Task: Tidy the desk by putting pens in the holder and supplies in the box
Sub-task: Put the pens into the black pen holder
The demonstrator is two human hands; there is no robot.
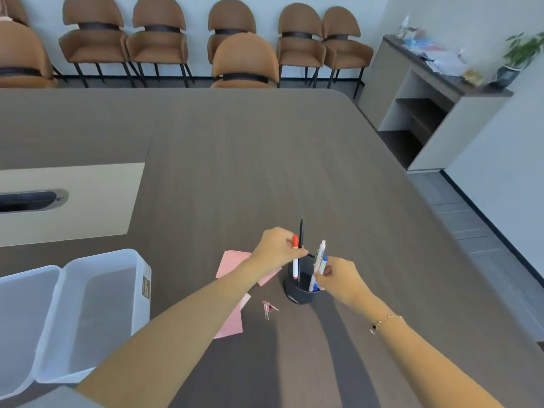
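A black round pen holder (300,293) stands on the dark desk in front of me. My left hand (276,248) pinches a red-capped white pen (295,260) and a thin black pen (300,234), both upright with their lower ends inside the holder. My right hand (343,276) grips a white pen (319,254) and a blue-capped pen (323,265), also standing in the holder. Pink sticky notes (232,262) lie under my left forearm, more pink paper (232,326) nearer me. A pink binder clip (268,308) lies left of the holder. The clear plastic box (138,287) sits open at left.
The box's lid (20,307) hangs open on its left side. A beige inset panel with a cable slot (32,200) lies at the far left of the desk (265,172). Brown chairs (244,60) line the far edge. A sideboard with papers (441,83) stands at right.
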